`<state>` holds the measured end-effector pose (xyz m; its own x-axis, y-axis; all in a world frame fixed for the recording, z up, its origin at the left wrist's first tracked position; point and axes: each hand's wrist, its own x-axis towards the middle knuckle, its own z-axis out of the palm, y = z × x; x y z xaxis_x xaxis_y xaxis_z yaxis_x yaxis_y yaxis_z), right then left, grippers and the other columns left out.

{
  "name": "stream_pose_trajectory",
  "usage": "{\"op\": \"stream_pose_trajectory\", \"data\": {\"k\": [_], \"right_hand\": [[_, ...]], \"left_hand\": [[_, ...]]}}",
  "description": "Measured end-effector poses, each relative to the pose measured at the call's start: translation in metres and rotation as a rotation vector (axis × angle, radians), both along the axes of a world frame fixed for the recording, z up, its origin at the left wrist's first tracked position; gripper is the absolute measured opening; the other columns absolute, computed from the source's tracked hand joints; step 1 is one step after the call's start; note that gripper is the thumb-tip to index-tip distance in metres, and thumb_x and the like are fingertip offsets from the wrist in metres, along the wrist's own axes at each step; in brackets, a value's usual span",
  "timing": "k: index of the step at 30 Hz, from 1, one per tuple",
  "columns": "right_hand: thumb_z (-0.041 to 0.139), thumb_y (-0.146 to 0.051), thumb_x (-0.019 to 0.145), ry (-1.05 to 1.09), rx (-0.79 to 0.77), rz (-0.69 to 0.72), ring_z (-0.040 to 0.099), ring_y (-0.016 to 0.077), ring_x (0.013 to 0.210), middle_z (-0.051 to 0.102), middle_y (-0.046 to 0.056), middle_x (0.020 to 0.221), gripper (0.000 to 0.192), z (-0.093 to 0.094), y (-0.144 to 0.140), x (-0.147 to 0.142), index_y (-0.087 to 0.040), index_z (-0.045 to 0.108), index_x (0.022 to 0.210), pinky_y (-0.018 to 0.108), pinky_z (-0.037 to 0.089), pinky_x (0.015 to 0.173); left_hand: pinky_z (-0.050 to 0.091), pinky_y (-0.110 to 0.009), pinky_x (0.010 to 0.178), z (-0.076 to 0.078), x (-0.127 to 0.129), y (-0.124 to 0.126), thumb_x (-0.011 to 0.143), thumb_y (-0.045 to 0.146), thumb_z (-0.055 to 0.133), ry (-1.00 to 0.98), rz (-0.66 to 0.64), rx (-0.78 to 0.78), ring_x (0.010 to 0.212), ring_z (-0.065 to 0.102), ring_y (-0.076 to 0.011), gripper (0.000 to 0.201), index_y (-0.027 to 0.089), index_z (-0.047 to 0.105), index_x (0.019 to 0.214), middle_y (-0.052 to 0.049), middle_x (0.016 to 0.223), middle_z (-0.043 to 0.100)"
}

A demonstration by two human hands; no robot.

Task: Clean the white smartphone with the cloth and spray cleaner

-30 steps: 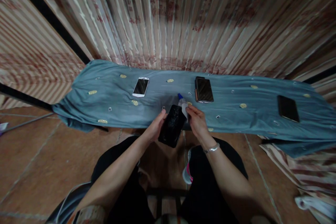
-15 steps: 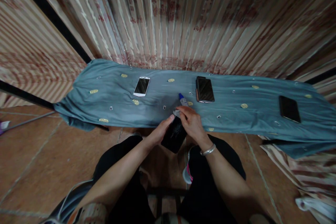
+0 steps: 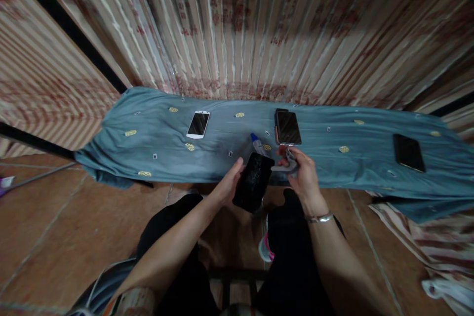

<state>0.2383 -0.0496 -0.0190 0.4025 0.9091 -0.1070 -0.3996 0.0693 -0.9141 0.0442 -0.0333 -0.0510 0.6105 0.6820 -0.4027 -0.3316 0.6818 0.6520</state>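
Observation:
My left hand (image 3: 228, 183) is closed on the left edge of a black phone (image 3: 253, 181), tilted over the table's near edge. Pale smears show on its dark surface. Just right of the phone, my right hand (image 3: 304, 170) pinches a limp grey cloth (image 3: 289, 164), whose loose end hangs toward the phone's upper right corner. Behind the phone lies a clear bottle (image 3: 258, 146) with a blue cap, its lower part hidden. Beyond my right hand, a dark phone (image 3: 289, 127) rests on top of another device, only partly showing.
A white phone (image 3: 198, 125) lies at the left on the blue patterned cloth (image 3: 166, 133) that covers the narrow table. Another black phone (image 3: 409, 152) lies at the right. Striped curtains (image 3: 237, 34) hang behind, and black poles (image 3: 85, 49) stand at the left.
My right hand has moved right, off the phone, taking the grey cloth with it. The phone in my left hand has shifted slightly right and up, showing more of its face.

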Motion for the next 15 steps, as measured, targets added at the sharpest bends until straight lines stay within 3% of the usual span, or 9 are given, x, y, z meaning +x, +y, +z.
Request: {"op": "stream_pose_trajectory", "data": {"k": [3,9,13,15], "right_hand": [[0.074,-0.041,0.069,-0.009,-0.027,0.086,0.035,0.0054,0.042,0.071,0.001,0.067,0.023,0.000,-0.008,0.008,-0.020,0.079,0.076,0.024,0.042,0.046],[0.085,-0.063,0.062,-0.224,-0.206,0.269,0.057,0.0104,0.054,0.073,0.005,0.065,0.049,-0.017,-0.018,0.013,-0.016,0.081,0.074,0.020,0.040,0.044],[0.086,-0.067,0.059,-0.149,-0.259,0.408,0.050,0.0087,0.046,0.063,-0.001,0.050,0.052,-0.021,-0.021,0.007,-0.017,0.075,0.066,0.019,0.036,0.040],[0.090,-0.064,0.057,-0.060,-0.265,0.414,0.045,0.0070,0.042,0.056,-0.005,0.046,0.051,-0.020,-0.022,0.004,-0.018,0.068,0.060,0.018,0.033,0.038]], "left_hand": [[0.053,-0.045,0.097,0.011,0.002,0.010,0.082,0.076,0.058,-0.049,0.088,-0.003,0.104,0.073,-0.0327,0.068,0.013,0.074,0.102,-0.014,0.097,0.079],[0.051,-0.049,0.102,0.033,0.016,0.029,0.094,0.069,0.041,-0.122,0.269,-0.034,0.109,0.072,-0.0335,0.070,0.013,0.066,0.128,-0.015,0.110,0.078],[0.049,-0.049,0.105,0.036,0.034,0.037,0.099,0.063,0.034,-0.132,0.343,-0.037,0.115,0.070,-0.0336,0.068,0.013,0.061,0.137,-0.015,0.118,0.076],[0.048,-0.049,0.106,0.036,0.044,0.040,0.101,0.059,0.030,-0.130,0.345,-0.033,0.118,0.068,-0.0331,0.068,0.012,0.057,0.141,-0.015,0.120,0.075]]}}
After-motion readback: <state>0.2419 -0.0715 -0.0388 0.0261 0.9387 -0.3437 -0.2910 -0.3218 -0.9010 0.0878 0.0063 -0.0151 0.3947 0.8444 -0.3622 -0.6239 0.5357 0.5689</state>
